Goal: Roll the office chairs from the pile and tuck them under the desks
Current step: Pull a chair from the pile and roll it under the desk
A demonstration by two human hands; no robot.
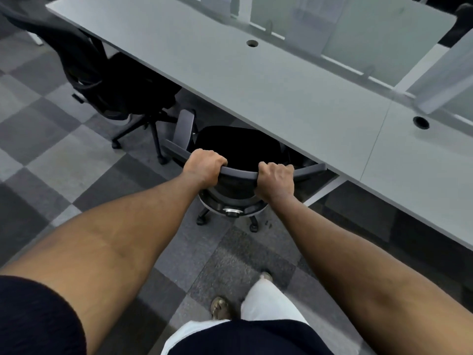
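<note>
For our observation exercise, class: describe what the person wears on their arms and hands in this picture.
Both forearms are bare down to the left hand and right hand: no gloves, watch, bracelet or rings show. A dark short sleeve covers the left upper arm; the right arm's sleeve is out of frame.

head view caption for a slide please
The left hand and right hand grip the backrest of an office chair partly under the grey desk; another chair sits alongside.
</note>
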